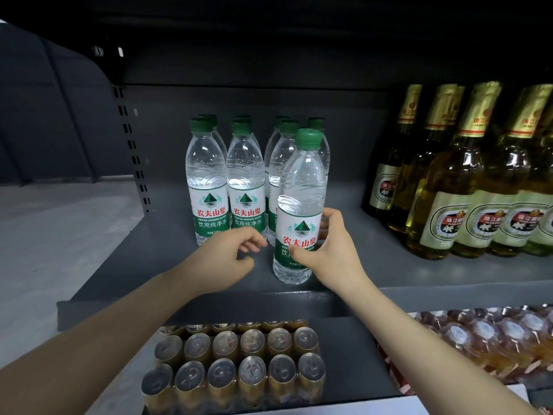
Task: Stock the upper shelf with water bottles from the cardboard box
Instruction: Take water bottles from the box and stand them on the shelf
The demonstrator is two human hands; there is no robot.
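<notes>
Several clear water bottles with green caps and green-white labels stand grouped on the dark grey upper shelf. One more water bottle stands upright at the shelf's front, just right of the group. My right hand grips its lower label, thumb in front and fingers behind. My left hand hovers just left of that bottle with loosely curled fingers and holds nothing. The cardboard box is out of view.
Green-glass beer bottles with gold foil necks fill the shelf's right side. On the shelf below sit a pack of cans and wrapped bottles. A perforated upright bounds the shelf at the left.
</notes>
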